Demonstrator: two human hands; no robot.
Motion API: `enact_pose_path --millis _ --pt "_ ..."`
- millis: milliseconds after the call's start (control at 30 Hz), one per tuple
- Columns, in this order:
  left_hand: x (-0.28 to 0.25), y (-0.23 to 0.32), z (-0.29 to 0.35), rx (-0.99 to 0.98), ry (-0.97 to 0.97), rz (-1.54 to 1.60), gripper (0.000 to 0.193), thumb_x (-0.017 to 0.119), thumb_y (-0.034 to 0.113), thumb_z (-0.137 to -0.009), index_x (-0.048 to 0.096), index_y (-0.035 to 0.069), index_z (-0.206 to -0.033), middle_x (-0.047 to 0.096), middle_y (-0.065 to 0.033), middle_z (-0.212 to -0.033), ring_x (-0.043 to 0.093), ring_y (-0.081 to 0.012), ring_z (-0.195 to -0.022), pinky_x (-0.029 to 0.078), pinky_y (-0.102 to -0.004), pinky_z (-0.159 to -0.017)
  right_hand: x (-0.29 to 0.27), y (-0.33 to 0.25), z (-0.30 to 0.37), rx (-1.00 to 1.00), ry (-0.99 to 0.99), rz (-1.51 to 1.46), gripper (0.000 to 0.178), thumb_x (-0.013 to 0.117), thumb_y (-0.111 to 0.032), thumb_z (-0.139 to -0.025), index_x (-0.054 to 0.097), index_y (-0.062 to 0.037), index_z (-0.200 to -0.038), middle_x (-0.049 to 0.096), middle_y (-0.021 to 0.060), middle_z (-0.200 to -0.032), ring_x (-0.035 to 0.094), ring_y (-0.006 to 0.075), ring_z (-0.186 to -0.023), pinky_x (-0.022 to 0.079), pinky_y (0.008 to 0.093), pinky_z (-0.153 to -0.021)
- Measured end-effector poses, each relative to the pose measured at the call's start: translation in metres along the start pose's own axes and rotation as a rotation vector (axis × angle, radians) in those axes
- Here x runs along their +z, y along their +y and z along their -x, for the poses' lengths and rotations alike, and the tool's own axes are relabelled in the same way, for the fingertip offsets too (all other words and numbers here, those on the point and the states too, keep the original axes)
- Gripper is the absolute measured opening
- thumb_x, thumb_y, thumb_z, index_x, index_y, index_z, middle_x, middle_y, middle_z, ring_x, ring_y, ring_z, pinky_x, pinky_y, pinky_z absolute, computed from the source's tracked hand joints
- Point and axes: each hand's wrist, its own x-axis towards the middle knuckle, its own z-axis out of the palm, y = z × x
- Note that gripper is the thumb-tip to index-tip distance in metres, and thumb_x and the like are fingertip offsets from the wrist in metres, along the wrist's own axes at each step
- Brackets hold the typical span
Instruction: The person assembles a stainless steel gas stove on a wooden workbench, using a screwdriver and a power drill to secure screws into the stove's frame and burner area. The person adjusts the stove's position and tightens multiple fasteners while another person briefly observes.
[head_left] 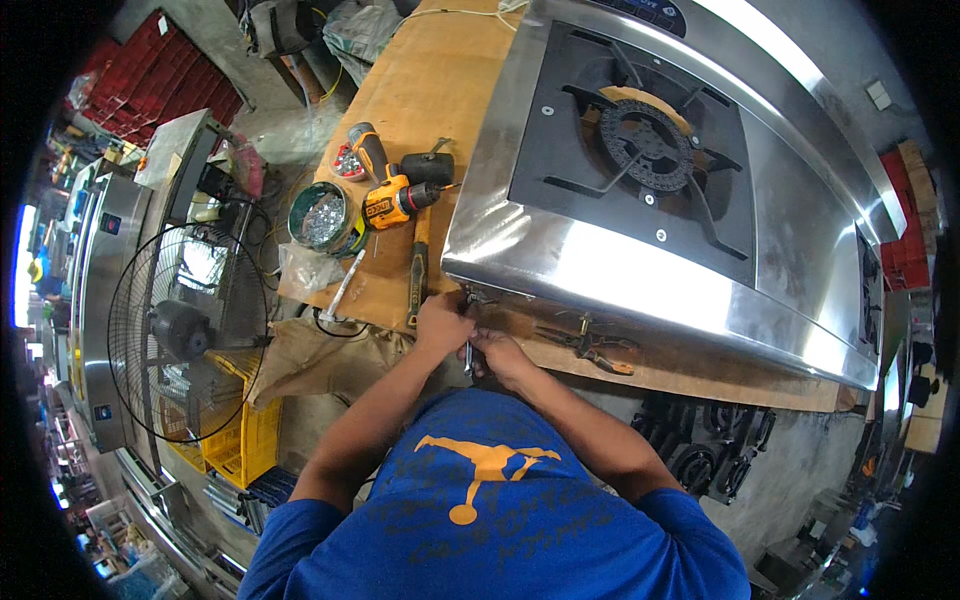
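My left hand (443,326) is closed at the front left corner of a stainless steel gas stove (600,262), by a small metal fitting (476,297) under its edge. What its fingers grip is hidden. Close beside it, my right hand (502,356) is closed around a slim silver tool that looks like a wrench (469,361), upright between the hands. A pair of pliers (598,356) with dark and orange handles lies to the right, under the stove's front edge. Left of my hands is a mallet (418,275) with a black head and a yellow-black handle.
On the wooden bench (425,75) are a yellow cordless drill (390,203), a tub of small metal parts (325,218), a plastic bag (306,269) and a white marker-like stick (346,285). A fan (185,332) stands left, near a yellow crate (235,430). Black burner grates (705,440) lie below right.
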Motion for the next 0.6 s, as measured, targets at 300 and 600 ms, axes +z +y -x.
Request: enact_pose_path --millis 300,600 --pt "-0.024 0.014 -0.002 -0.311 -0.286 0.279 0.023 0.065 0.015 -0.09 0.069 -0.001 -0.106 0.073 -0.017 -0.096 0.072 -0.0296 -0.083 0.059 -0.0393 -0.073 0.002 -0.016 0.011 0.043 0.025 0.128 0.028 0.048 -0.023 -0.107 0.065 -0.0019 -0.105 0.07 0.0054 -0.083 0.057 0.0118 -0.057 0.048 0.0287 -0.051" --pt "-0.016 -0.013 0.003 -0.626 -0.38 1.169 0.034 0.066 0.015 -0.098 0.058 -0.001 -0.127 0.068 -0.0101 -0.112 0.069 -0.0231 -0.092 0.059 -0.039 -0.08 0.005 -0.027 0.023 0.032 0.084 0.104 0.026 0.058 -0.027 -0.104 0.064 -0.002 -0.099 0.066 0.0052 -0.078 0.056 0.0115 -0.053 0.047 0.0281 -0.048"
